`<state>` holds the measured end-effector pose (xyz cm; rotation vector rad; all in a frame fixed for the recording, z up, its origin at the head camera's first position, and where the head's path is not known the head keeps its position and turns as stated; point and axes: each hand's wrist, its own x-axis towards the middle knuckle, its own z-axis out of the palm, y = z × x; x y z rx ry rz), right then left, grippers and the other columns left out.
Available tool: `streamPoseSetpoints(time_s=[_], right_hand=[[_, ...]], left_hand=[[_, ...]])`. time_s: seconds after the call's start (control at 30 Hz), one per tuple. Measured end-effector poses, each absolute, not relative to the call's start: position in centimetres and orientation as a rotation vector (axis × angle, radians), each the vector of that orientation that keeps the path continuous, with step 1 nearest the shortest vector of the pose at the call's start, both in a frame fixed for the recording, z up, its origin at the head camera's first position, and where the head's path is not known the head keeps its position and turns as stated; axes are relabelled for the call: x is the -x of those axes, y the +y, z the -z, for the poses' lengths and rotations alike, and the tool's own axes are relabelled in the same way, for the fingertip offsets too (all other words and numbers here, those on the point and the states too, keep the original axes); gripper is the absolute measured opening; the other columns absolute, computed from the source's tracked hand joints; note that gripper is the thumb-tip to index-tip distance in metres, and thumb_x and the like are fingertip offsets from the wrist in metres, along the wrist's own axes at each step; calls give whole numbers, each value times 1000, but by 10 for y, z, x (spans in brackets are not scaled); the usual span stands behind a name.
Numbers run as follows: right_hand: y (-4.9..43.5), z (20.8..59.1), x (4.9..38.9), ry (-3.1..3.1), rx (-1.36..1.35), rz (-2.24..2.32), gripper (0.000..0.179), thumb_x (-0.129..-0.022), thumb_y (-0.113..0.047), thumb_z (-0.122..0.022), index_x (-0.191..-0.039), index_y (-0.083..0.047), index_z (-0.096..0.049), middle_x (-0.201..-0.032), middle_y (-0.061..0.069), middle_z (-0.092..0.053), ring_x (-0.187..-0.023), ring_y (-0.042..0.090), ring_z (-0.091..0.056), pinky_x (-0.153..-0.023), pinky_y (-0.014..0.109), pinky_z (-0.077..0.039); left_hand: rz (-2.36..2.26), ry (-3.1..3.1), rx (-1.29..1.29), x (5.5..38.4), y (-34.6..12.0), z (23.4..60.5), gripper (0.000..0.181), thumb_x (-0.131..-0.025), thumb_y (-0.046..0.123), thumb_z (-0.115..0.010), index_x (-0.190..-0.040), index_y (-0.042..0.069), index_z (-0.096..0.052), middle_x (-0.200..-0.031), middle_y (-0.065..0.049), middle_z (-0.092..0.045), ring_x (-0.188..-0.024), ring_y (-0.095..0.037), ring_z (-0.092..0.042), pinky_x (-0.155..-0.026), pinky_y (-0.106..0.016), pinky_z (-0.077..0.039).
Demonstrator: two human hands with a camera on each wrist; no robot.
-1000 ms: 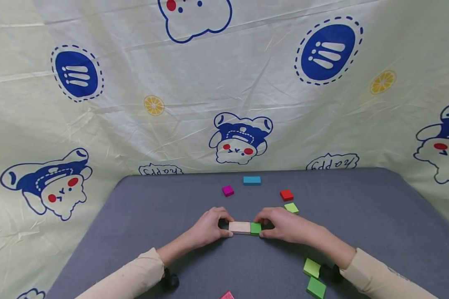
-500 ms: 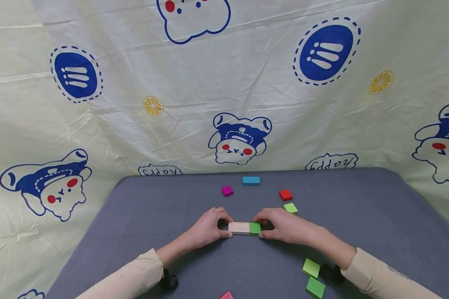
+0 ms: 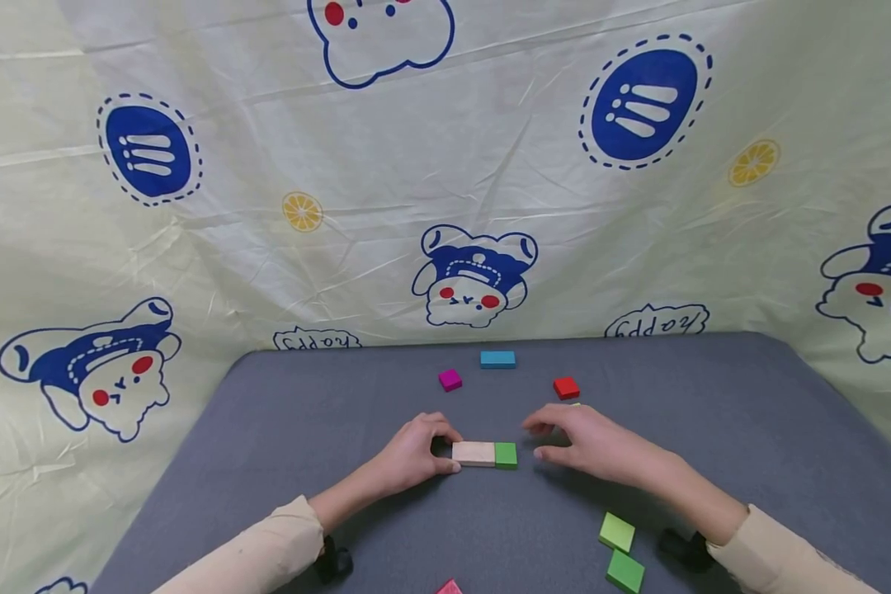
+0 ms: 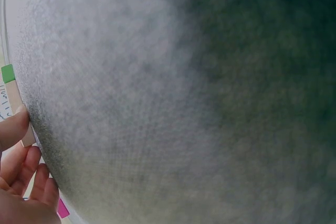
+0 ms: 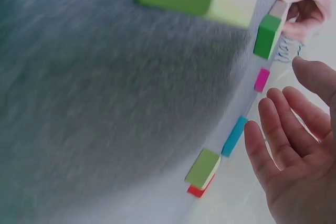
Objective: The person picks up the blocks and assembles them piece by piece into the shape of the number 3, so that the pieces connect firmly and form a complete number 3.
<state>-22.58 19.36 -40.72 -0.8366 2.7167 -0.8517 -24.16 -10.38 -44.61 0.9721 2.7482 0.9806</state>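
Observation:
A plain wooden block (image 3: 473, 454) lies on the grey cloth in the middle of the head view, end to end with a green block (image 3: 506, 456). Thumb and fingers of my left hand (image 3: 419, 450) pinch the wooden block at its left end. In the left wrist view that thumb (image 4: 14, 128) lies against it. To the right of the green block, my right hand (image 3: 590, 441) is apart from it and holds nothing. Its fingers look loosely spread in the right wrist view. Behind this hand a light green block (image 5: 203, 168) is mostly hidden in the head view.
At the back lie a magenta block (image 3: 450, 379), a blue block (image 3: 497, 360) and a red block (image 3: 567, 388). Nearer, at right, are a yellow-green block (image 3: 617, 532) and another green block (image 3: 626, 571). A pink block (image 3: 449, 587) is cut off by the lower edge.
My right hand has let go of the green block and drawn back to the right, its fingers wider apart. The left hand stays at the wooden block.

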Motion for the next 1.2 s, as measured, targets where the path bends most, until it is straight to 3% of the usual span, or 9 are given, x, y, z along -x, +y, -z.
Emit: streamPoseSetpoints(time_s=[0.27,0.77,1.2], right_hand=[[217,403,223,2753,806,899,35,-89,-17,-74,-122,-10,-65,-113,0,-66,-102,21,-60,-88,48,-49],[253,406,234,2854,740,843,35,-91,-15,-71,-124,-9,-64,-116,1,-64,-103,23,-60,-82,42,-51],[257,413,247,2865,741,850,35,-90,-9,-70,-124,-6,-64,-123,11,-61,-110,32,-57,-87,51,-48]], left_hand=[[-974,2752,-986,241,-104,448,22,-81,16,-82,-101,14,-74,-95,10,-60,-92,-14,-51,-83,-30,-43],[-975,2751,-965,240,-103,446,22,-81,15,-82,-102,14,-74,-96,10,-60,-93,-13,-51,-84,-31,-43],[-973,2754,-956,240,-104,446,22,-81,15,-82,-102,14,-74,-97,9,-60,-94,-14,-51,-85,-32,-44]])
